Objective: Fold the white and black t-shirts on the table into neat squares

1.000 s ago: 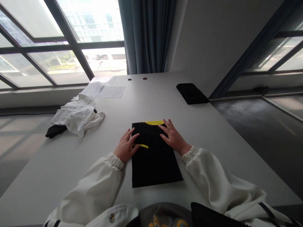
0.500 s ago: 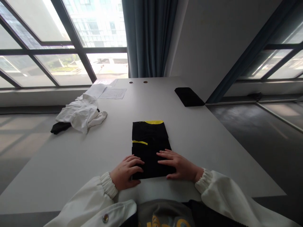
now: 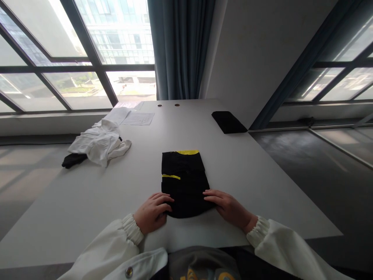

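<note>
A folded black garment with yellow trim (image 3: 186, 184) lies in front of me on the white table (image 3: 244, 175). Its far edge has a yellow band, and a short yellow stripe runs along its left side. My left hand (image 3: 153, 212) grips the near left corner, fingers on top and the thumb out of sight. On the near right corner, my right hand (image 3: 230, 206) has its fingertips over the cloth, its thumb hidden beneath. Between the hands the near edge bows in a curve, seemingly lifted a little.
A rumpled white garment (image 3: 100, 142) with black cloth (image 3: 74, 159) under it lies at the left edge. Printed papers (image 3: 138, 118) sit behind it. A folded black cloth (image 3: 229, 122) rests at the far right, near the wall. Two round holes pierce the table's far end.
My right hand has moved outward to the garment's near right corner. My left fingers have closed on the left corner. The near edge, straight before, now curves.
</note>
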`<state>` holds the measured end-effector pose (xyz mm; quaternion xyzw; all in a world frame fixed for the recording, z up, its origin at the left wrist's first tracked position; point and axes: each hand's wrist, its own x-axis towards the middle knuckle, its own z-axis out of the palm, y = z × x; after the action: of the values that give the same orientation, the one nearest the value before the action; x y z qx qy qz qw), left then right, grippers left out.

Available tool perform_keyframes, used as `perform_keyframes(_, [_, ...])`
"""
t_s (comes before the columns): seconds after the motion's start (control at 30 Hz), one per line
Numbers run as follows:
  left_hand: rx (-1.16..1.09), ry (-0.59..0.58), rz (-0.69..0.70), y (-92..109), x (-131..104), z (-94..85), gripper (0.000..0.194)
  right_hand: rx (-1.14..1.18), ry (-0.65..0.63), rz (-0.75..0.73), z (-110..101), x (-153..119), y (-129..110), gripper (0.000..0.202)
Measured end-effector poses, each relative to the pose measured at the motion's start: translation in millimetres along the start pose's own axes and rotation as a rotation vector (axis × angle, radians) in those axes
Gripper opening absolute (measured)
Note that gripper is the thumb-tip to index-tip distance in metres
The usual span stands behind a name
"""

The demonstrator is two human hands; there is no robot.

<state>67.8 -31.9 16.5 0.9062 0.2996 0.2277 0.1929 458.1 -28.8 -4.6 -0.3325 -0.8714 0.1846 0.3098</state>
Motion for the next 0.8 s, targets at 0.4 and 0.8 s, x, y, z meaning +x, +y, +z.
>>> perform_keyframes(0.4, [-0.042,-0.038,-0.024,-7.8,2.2,-5.9,0.019,0.168,-0.059,0.016,-11.9,4.7,0.7,0.041])
perform_keyframes(0.8, [-0.101,0.146,-0.282,-8.0,1.8,-7.8,0.023,0.084,0.157,0.194,-5.6,15.6,-8.3,0.018])
